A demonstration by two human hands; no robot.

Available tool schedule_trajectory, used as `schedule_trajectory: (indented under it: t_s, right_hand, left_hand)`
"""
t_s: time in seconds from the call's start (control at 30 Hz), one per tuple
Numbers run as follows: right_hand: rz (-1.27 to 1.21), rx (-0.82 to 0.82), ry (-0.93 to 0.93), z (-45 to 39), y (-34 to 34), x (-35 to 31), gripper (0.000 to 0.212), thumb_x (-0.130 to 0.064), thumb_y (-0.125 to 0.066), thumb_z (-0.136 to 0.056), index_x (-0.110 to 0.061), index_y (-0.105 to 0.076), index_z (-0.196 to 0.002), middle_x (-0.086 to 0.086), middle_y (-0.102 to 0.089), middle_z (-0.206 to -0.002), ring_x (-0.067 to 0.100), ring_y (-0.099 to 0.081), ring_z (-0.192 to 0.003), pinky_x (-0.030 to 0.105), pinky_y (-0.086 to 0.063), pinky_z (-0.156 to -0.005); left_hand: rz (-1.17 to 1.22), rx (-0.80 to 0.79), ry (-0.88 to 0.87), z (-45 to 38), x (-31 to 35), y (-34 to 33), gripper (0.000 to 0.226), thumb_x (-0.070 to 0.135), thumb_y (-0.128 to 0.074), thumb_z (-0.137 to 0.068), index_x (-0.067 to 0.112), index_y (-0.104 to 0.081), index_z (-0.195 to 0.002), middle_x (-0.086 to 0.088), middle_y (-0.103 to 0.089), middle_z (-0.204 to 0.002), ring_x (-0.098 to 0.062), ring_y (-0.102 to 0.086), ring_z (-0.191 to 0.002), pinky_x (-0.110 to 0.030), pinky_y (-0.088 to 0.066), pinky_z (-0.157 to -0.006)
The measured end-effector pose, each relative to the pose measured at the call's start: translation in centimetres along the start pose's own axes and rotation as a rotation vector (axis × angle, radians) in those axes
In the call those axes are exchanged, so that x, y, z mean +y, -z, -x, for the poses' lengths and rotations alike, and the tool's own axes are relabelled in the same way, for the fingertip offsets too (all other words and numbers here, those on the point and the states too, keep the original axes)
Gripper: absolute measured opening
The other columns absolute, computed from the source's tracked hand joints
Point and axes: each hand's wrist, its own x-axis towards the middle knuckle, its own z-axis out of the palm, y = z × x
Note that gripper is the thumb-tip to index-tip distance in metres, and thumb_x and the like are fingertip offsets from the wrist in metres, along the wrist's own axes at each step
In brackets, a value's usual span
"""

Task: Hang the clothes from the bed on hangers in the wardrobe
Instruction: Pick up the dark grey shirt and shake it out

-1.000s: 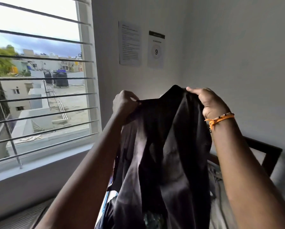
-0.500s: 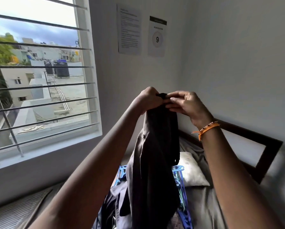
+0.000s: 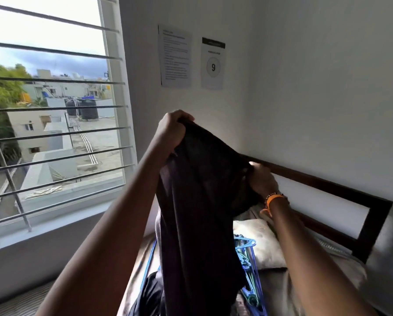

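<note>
**Dark garment held up over the bed**

Held aloft between two raised arms: a dark garment (image 3: 197, 201), hanging long and limp above the bed (image 3: 305, 283). At its top corner, the left hand (image 3: 171, 131), fingers (image 3: 179, 116) curled tight around a bunch of the cloth. Lower and to the right, the right hand (image 3: 260, 179), fingers pinching the garment's other edge, an orange wristband (image 3: 274, 199) just below on the wrist. Beneath the hanging cloth, a heap of blue and green plastic hangers (image 3: 248, 270) on the bed, beside more dark clothes (image 3: 150, 295) at the near edge. Just behind the hangers, a pale pillow (image 3: 262, 242) against the dark wooden headboard (image 3: 327, 185). Farther off, on the white wall, two printed sheets: a text notice (image 3: 175, 57) and a sign marked 9 (image 3: 213, 63). To the left, a barred window (image 3: 54, 110) with rooftops outside.
</note>
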Motion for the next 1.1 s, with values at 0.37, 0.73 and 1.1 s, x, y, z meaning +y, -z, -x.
schedule_trajectory:
  t_s: [0.37, 0.73, 1.1]
  right_hand:
    - [0.021, 0.479, 0.133, -3.0, 12.5, -8.0, 0.028, -0.018, -0.052, -0.085, -0.017, -0.061, -0.112, 0.014, -0.065, -0.111, 0.037, -0.057, -0.104, 0.033, -0.039, -0.074]
    - [-0.594, 0.473, 0.083, -0.5, 9.5, -7.1, 0.035, 0.004, -0.042, -0.083, -0.015, -0.065, -0.101, 0.002, -0.064, -0.101, 0.02, -0.059, -0.1, 0.02, -0.045, -0.079]
    - [-1.136, 0.258, 0.218, 6.2, 13.8, -9.7, 0.024, 0.002, -0.046, -0.084, -0.009, -0.058, -0.104, 0.003, -0.062, -0.077, 0.006, -0.061, -0.057, 0.015, -0.045, -0.046]
  left_hand:
    - [-0.306, 0.2, 0.115, -1.7, 2.5, 6.2, 0.019, 0.021, -0.052, -0.077, 0.004, -0.06, -0.073, -0.028, -0.06, -0.08, -0.034, -0.057, -0.073, -0.031, -0.034, -0.054]
    - [0.404, 0.3, 0.106, 1.3, 1.7, 5.0, 0.034, 0.013, -0.046, -0.05, 0.018, -0.073, -0.069, -0.003, -0.064, -0.065, -0.025, -0.06, -0.068, -0.033, -0.046, -0.057]
    - [0.734, 0.149, -0.065, 7.6, 6.5, 8.0, 0.019, 0.0, -0.058, -0.085, 0.013, -0.069, -0.077, -0.001, -0.066, -0.066, -0.015, -0.063, -0.064, -0.027, -0.053, -0.061]
